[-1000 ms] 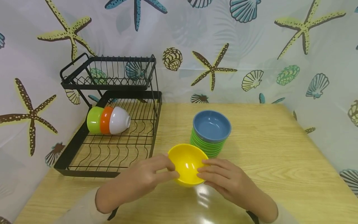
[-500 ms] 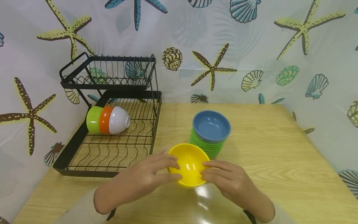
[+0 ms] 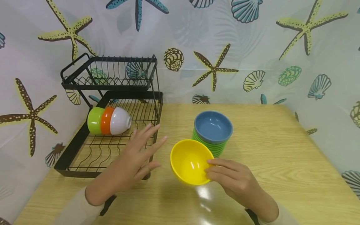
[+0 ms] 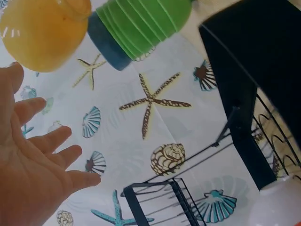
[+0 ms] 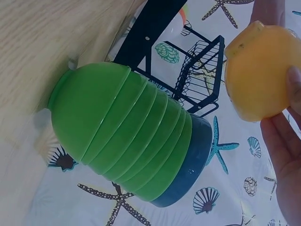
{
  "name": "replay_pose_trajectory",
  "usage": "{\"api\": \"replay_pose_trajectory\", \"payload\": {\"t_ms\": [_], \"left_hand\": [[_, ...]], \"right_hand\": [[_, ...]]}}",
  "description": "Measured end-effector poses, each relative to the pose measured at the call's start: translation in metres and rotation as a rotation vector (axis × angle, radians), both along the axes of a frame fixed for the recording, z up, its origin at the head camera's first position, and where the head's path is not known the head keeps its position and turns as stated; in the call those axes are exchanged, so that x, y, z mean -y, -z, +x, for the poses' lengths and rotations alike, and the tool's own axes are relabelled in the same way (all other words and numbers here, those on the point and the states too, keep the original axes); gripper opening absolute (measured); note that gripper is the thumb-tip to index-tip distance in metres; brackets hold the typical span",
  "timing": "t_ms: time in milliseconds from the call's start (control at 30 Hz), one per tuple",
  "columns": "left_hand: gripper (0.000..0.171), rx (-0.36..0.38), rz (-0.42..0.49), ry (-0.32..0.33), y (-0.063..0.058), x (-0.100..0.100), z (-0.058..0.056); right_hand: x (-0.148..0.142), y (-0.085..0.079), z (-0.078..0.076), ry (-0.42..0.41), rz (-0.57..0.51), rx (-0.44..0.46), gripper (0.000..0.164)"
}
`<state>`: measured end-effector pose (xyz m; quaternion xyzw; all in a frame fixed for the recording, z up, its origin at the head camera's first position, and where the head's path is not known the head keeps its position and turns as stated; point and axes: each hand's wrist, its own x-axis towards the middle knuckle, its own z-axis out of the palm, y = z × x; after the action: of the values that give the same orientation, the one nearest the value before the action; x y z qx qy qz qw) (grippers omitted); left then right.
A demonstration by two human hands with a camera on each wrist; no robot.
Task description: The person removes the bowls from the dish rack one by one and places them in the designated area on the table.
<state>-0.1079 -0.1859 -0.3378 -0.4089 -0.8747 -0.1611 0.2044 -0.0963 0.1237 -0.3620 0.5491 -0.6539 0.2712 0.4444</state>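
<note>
My right hand [image 3: 233, 176] grips the right rim of a yellow bowl [image 3: 189, 162], fingers over the inside and thumb outside. The bowl is held tilted toward me, in front of the stack. Left of it my left hand [image 3: 127, 162] is spread, apart from the bowl and close to the dish rack's [image 3: 107, 168] front right corner. In the left wrist view the left palm [image 4: 33, 174] holds nothing. Behind the yellow bowl stands a stack of green bowls [image 5: 127, 127] topped by a blue bowl [image 3: 213, 126]; the yellow bowl partly covers it in the head view.
In the black two-tier rack, a green bowl [image 3: 95, 121], an orange bowl [image 3: 106, 121] and a white bowl [image 3: 119, 122] lie nested on their sides at the left of the lower tier. A patterned curtain [image 3: 180, 34] surrounds the wooden table [image 3: 267, 140].
My left hand has let go of the yellow bowl and moved left, its fingers spreading. The right hand still holds the bowl, which has risen slightly and tipped a little.
</note>
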Motion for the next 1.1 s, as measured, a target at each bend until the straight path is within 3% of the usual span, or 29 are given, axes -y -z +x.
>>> {"api": "replay_pose_trajectory", "payload": {"t_ms": [200,367,500,867,1100], "left_hand": [[0.059,-0.015,-0.017,-0.066,0.004,0.008,-0.001],[0.055,-0.068,-0.006,-0.114,0.008,0.011,-0.001],[0.055,-0.068,-0.015,-0.145,0.013,0.012,-0.002],[0.071,-0.028,-0.044,-0.156,0.023,0.014,-0.004],[0.069,-0.034,-0.059,-0.141,0.025,0.013,-0.005]], "right_hand": [[0.0,-0.002,0.0,0.012,-0.012,-0.002,0.024],[-0.003,-0.01,-0.004,0.034,-0.034,-0.026,0.024],[-0.008,-0.017,-0.009,0.065,-0.064,-0.038,0.023],[-0.028,-0.02,-0.028,0.316,-0.176,0.024,0.03],[-0.041,-0.013,-0.046,0.413,-0.119,0.116,0.028]]}}
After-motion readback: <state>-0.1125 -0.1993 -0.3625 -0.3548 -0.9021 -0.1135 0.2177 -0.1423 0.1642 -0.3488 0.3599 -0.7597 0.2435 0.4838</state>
